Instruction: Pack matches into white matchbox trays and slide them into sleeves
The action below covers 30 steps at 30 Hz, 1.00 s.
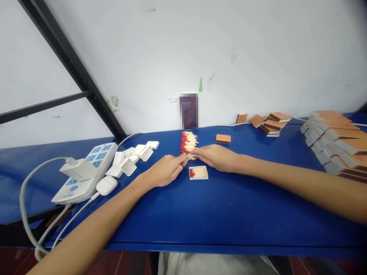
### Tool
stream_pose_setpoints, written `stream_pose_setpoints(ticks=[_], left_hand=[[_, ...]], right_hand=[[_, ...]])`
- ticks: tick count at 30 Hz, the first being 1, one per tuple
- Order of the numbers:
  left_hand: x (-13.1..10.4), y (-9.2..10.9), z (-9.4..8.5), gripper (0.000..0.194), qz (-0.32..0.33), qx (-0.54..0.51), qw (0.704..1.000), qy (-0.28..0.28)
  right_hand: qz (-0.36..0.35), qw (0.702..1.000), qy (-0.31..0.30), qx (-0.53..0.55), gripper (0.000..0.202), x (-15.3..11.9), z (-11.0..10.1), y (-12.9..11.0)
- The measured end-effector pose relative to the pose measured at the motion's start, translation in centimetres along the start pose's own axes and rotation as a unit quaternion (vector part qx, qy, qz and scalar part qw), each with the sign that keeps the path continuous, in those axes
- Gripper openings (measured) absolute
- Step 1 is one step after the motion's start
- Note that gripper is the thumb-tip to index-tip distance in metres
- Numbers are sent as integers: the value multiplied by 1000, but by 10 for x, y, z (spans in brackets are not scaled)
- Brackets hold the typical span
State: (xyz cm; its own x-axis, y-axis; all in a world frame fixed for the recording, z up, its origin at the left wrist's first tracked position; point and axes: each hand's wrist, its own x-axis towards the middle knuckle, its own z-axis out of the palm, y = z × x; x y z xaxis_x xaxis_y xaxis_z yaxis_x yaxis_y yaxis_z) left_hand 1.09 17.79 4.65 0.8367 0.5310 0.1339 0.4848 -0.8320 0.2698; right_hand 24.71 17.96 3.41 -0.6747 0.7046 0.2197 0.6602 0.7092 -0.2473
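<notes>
Where the blue table begins at left, one white power strip, a white charger plugged into it. Beside it, one white earbud case, lid down, cable attached. Next, a loose cluster of small white trays, some tipped to show bare white insides.

Left hand: fingers bunched together, tips touching the near left edge of the matches; whether any are gripped cannot be told.

Matches: one heap, mid-table, red heads mostly to the left, pale sticks to the right; behind it, a dark pixelated item.

Filled tray: one, white, just in front of the heap, lying flat and open; contents, a layer of matches, red heads at left.

Right hand: fingers together and curled, tips at the near right side of the heap; its grip is likewise unclear.

Orange matchbox: one, lying flat behind the right hand, contents hidden. Farther right, near the wall, a jumbled group of boxes, some with pale trays showing within orange covers. Far right, a large stepped stack of the same, ends pale.
</notes>
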Motion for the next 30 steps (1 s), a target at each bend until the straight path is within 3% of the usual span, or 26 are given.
stream_pose_setpoints(ticks=[8,14,22,30], left_hand=[[2,2,0,19,-10,16,1000,-11],[2,-1,-2,19,-26,-2,1000,4],[-2,-5,-7,16,-53,-2,998,21],[-4,-9,-6,15,-60,-18,998,27]], right_hand=[[17,993,-52,-107,18,3,0,-5],[26,993,-38,-111,14,2,0,-7],[92,992,56,70,5,-6,9,-4],[52,985,64,151,6,-10,10,-10]])
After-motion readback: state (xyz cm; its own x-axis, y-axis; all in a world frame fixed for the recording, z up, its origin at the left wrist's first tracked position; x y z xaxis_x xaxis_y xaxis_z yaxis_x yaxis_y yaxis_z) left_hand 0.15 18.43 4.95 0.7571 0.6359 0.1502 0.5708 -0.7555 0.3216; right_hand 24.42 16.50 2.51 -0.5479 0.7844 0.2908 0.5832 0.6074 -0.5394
